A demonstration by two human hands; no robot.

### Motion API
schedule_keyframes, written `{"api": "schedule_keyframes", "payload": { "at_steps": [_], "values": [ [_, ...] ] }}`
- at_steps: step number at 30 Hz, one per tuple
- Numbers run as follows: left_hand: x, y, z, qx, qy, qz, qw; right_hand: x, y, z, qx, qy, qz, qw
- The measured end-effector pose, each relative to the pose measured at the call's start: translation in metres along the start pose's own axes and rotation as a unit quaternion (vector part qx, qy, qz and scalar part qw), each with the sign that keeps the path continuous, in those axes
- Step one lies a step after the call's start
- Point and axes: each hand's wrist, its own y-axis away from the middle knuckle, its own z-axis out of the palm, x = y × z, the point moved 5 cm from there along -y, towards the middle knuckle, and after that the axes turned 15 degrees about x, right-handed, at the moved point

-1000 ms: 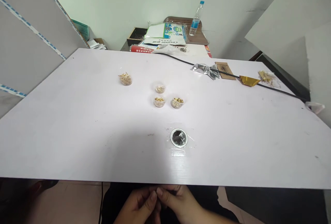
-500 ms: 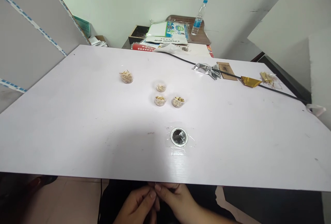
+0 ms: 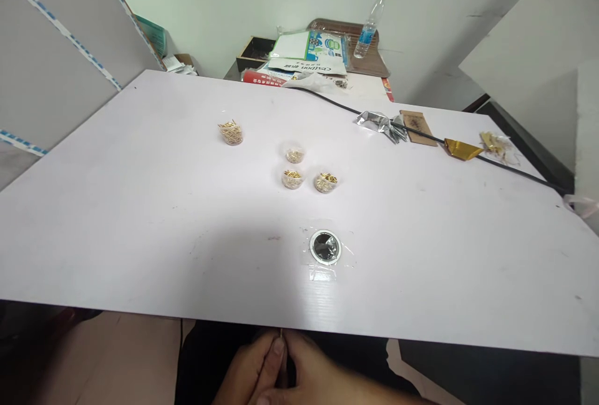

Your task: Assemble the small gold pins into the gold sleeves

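Observation:
Below the table's near edge, my left hand (image 3: pixel 255 369) and my right hand (image 3: pixel 312 367) are pressed together. Between their fingertips a tiny thin gold pin (image 3: pixel 281 332) pokes up; its lower part is hidden. My left thumb and fingers pinch at it. My right hand is closed against the left one, and what its fingers grip is covered. On the table ahead sits a round black disc with a pale rim (image 3: pixel 326 247), with clear film around it. Farther off stand small clear cups of gold pieces: a front-left cup (image 3: pixel 292 180), a front-right cup (image 3: pixel 325 183) and a back cup (image 3: pixel 294 155).
A fuller cup of thin gold pins (image 3: pixel 231 133) stands farther left on the white table (image 3: pixel 140 205). A black cable (image 3: pixel 515 171) crosses the far right, by silver foil (image 3: pixel 381 124), brown card (image 3: pixel 418 127) and a gold wrapper (image 3: pixel 462 148). Behind stands a water bottle (image 3: pixel 369 27).
The fingers have shifted: my right thumb has dropped lower, and the hands are closer together. The thin pin's tip shows more clearly. The view has tilted slightly; objects on the table stay put.

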Motion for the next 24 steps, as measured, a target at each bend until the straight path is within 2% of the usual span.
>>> {"api": "schedule_keyframes", "payload": {
  "at_steps": [4,7,12,16,24],
  "values": [
    [-0.005,-0.001,-0.001,-0.006,-0.034,0.014,0.999,0.021,-0.006,0.004,-0.015,0.052,0.031,0.998],
    [-0.006,-0.002,-0.003,0.002,-0.047,0.034,0.998,0.030,-0.008,0.006,-0.039,0.083,0.012,0.996],
    [-0.003,-0.002,-0.001,-0.002,-0.044,0.033,0.998,0.023,-0.009,0.003,-0.025,0.122,-0.020,0.992],
    [-0.003,-0.002,-0.001,0.003,-0.042,0.026,0.999,0.013,-0.008,0.005,-0.041,0.106,-0.031,0.993],
    [0.004,-0.002,-0.001,-0.003,-0.056,0.010,0.998,0.013,-0.009,0.003,-0.040,0.104,-0.037,0.993]
  ]
}}
